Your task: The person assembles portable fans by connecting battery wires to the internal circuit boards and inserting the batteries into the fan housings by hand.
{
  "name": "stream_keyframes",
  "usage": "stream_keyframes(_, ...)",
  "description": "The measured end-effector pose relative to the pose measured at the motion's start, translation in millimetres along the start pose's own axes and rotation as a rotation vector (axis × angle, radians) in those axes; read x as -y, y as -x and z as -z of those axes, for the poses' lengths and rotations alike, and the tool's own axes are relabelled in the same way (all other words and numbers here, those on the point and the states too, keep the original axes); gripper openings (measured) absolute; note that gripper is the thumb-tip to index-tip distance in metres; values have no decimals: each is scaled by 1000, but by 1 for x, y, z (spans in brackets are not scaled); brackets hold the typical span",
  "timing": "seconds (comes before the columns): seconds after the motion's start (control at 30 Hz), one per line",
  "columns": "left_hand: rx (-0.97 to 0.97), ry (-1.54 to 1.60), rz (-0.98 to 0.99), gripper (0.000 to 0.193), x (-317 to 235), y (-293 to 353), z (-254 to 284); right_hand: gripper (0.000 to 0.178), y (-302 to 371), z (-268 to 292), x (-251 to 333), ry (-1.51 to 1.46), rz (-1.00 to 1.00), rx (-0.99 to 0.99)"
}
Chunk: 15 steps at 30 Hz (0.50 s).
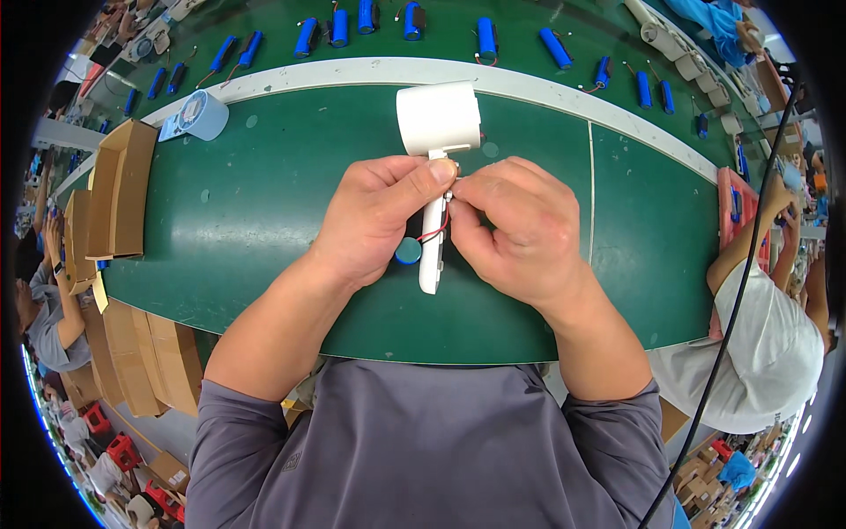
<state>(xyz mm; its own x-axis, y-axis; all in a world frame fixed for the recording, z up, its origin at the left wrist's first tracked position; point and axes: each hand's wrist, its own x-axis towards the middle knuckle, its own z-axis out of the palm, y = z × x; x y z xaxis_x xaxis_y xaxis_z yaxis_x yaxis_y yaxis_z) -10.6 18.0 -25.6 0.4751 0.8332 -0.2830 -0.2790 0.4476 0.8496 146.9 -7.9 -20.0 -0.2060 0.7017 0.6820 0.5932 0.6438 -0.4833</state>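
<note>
In the middle of the view is a white handheld device with a drum-shaped head [438, 118] and a slim handle [430, 260] pointing toward me. My left hand [374, 207] is closed around the upper handle, thumb pressed on it just below the head. From the right, my right hand [520, 220] pinches a small white wire plug [448, 196] at the handle's open side. Red wires [432, 234] run from there to a blue cylindrical battery [408, 250] with a green end, hanging by the handle under my left hand. Fingers hide the inside of the handle.
A green worktable [264, 203] lies under my hands. Beyond its white rail [352, 75], several blue batteries [412, 22] with wires lie in a row. At left are a light-blue cylindrical part [203, 115] and a cardboard box [122, 189]. A co-worker's arm [749, 234] reaches in at right.
</note>
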Motion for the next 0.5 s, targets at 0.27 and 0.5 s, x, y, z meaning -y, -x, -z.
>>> stream_keyframes(0.27, 39, -47, -1, 24, -2, 4, -2, 18, 0, 5, 3, -61, -23, 28)
stream_keyframes(0.5, 22, -41, -38, 24, 4, 3, -5, 17, 3, 4, 3, -54, -38, 12)
